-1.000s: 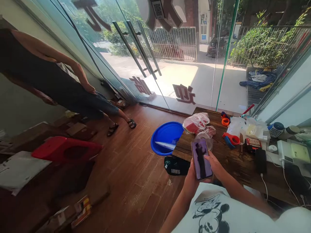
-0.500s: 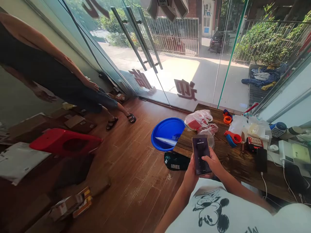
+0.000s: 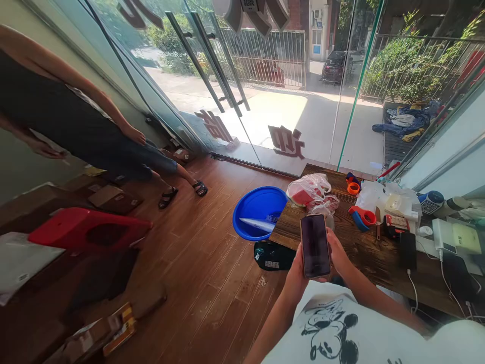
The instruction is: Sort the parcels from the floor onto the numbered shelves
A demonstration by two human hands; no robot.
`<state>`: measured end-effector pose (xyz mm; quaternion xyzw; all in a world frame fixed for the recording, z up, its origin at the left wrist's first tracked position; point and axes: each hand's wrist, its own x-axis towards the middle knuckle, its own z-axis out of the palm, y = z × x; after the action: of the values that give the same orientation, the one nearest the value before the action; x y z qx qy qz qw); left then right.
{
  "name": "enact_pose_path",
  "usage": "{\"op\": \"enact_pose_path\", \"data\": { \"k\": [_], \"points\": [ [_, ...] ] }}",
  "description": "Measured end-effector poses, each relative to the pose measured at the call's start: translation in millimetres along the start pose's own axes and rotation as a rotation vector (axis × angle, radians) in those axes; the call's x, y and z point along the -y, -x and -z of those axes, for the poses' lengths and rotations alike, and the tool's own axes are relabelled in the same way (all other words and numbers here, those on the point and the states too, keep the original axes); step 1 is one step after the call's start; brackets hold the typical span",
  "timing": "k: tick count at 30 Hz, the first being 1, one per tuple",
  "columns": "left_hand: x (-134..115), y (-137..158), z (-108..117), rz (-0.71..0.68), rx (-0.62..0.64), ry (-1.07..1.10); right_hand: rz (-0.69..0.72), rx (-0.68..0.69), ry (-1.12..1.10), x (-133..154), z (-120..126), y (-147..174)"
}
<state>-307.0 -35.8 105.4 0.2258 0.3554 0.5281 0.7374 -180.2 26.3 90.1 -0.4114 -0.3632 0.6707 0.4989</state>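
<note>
I see the phone [image 3: 315,246] upright between both hands — long axis twelve to six, over the table [image 3: 364,253] edge; left hand [image 3: 296,273] cups it at eight o'clock, right hand [image 3: 338,254] wraps its three o'clock edge.

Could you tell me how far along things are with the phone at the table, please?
Done: the phone is off the table and raised in both hands, left hand under it, right hand along its edge. In hand: the screen faces up but looks dark. Left: the bags and tape rolls lie untouched on the table; the blue basin sits on the floor beside it.
</note>
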Motion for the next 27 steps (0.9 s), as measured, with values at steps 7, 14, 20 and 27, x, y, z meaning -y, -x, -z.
{"op": "enact_pose_path", "data": {
  "k": [7,14,20,27],
  "points": [
    [17,-1,13,0.053,-0.018,-0.034,-0.006,-0.160,-0.008,23,-9,-23],
    [27,-5,24,0.080,0.022,0.049,-0.014,-0.172,-0.044,26,-14,-24],
    [21,-6,20,0.080,0.014,-0.004,0.026,-0.172,-0.022,27,-17,-25],
    [16,-4,12,0.069,-0.015,-0.026,-0.025,-0.109,-0.022,21,-8,-25]
  ]
}}
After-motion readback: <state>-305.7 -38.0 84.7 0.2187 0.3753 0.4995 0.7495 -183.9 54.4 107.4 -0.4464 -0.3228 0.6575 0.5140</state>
